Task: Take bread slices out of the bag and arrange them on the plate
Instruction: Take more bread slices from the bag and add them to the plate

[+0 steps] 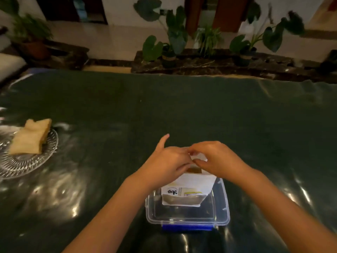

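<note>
Bag: a white plastic bread bag with a black printed sign [187, 190] stands up inside a box, in front of the person and close to them. Its top is pulled open, and a bit of brown bread [195, 169] peeks out of the opening.
Box: a see-through plastic box with a blue clip on its near side [221, 207] sits on the table and holds the bottom of the bag.
Left hand: the left hand [168, 161] is at the top of the bag, on its left side. Its fingers are bent in and pinch the bag's top edge. One finger sticks up and out.
Right hand: the right hand [217, 157] is at the top of the bag, on its right side. Its fingers are curled tight and pinch the bag's thin edge. The two hands touch above the opening.
Plate: a round clear glass plate with ridges [27, 161] sits far off to the left on the table, well apart from the bag.
Bread on plate: pale yellow-brown bread slices [30, 136] lie on the plate, leaning on each other, and one pokes past the far rim.
Table: a dark green shiny table cover [182, 106] is under everything.
</note>
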The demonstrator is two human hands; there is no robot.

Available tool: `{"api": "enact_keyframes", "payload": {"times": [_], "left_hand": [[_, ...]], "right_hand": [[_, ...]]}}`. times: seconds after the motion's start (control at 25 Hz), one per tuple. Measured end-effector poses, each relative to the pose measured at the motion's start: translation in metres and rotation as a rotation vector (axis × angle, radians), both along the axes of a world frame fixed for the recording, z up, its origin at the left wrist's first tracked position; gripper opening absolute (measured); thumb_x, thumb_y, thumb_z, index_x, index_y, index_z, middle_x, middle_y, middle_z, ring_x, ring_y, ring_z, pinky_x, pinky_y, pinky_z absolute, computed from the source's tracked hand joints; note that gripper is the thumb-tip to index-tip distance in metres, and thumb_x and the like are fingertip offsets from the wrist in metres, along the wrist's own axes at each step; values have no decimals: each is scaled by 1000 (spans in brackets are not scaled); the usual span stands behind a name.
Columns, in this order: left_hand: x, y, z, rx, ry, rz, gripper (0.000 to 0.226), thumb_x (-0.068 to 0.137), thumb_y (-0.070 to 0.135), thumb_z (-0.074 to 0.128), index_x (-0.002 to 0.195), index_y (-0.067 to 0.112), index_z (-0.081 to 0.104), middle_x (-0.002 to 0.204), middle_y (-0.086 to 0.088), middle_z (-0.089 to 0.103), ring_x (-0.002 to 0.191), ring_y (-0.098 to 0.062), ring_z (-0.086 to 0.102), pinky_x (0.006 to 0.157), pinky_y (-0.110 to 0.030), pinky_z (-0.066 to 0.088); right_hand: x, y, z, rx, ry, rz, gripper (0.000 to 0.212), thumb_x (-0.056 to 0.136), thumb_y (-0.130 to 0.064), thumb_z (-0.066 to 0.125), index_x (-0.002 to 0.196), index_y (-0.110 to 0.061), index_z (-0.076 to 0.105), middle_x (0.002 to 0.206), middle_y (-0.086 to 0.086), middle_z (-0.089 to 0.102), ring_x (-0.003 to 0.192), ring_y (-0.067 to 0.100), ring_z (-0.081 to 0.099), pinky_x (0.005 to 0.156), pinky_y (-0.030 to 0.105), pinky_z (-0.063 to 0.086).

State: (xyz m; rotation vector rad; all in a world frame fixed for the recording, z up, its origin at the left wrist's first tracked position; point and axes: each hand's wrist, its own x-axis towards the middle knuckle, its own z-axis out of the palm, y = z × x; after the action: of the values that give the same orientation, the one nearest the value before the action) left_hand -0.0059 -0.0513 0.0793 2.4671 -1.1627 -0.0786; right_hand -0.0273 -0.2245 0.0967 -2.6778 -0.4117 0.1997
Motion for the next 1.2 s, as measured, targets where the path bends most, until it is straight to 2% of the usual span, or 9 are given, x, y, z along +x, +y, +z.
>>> {"api": "enact_keyframes", "payload": {"times": [0.16,0.28,0.44,0.6,0.8,0.92,1.04,1.12,1.2], "left_hand": [[1,2,-8,172,-21,146,17,88,28,52,93,28,68,96,5,71,100,-14,61,105,-42,-25],[-8,15,-6,246,4,214,17,84,32,53,85,28,70,92,7,68,97,-10,60,98,-32,-37],[-24,33,-4,225,56,272,14,81,36,58,87,30,69,93,11,69,101,-6,59,105,-42,-25],[-36,34,-2,203,41,270,18,80,41,57,75,29,70,83,13,71,101,-3,59,108,-52,-10],[-48,40,-9,173,54,192,19,76,46,55,77,33,69,82,19,70,108,0,51,108,-60,-1],[-52,42,-16,151,25,166,13,80,36,56,75,32,68,80,18,69,107,-1,51,109,-60,-1],[-52,44,-19,126,-9,156,12,80,34,57,75,33,67,80,18,68,104,0,52,108,-58,-4],[-51,46,-19,106,-12,157,10,80,33,58,78,34,67,81,18,68,102,-1,54,108,-58,-5],[-51,49,-21,83,-9,157,8,80,32,60,80,34,68,81,18,68,101,-1,55,108,-58,-4]], "right_hand": [[14,-22,-13,-269,-20,251,26,84,-36,52,105,-25,61,107,0,68,93,22,64,77,39,54],[18,-36,-14,-270,10,359,40,80,-50,44,108,-26,59,107,-2,67,91,18,64,76,36,55],[19,-44,-14,-239,36,455,44,76,-50,58,117,-36,49,110,-9,65,93,10,61,67,19,43],[17,-40,-10,-270,74,468,58,74,-50,61,125,-40,35,111,-12,62,92,9,59,64,20,40],[28,-16,-8,-272,393,368,35,80,-37,60,114,-26,56,99,-5,62,81,10,58,61,18,46],[42,26,-46,-398,474,309,26,85,-30,57,107,-17,59,88,-2,54,81,16,55,72,25,46],[42,57,-93,-582,628,216,35,90,-32,50,119,-13,54,111,8,58,106,28,55,97,42,42],[43,63,-109,-545,583,201,33,89,-26,50,118,-9,54,120,13,58,111,31,55,93,41,42],[45,57,-109,-485,553,166,32,86,-30,55,114,-15,56,109,8,60,101,29,57,91,41,43]]}}
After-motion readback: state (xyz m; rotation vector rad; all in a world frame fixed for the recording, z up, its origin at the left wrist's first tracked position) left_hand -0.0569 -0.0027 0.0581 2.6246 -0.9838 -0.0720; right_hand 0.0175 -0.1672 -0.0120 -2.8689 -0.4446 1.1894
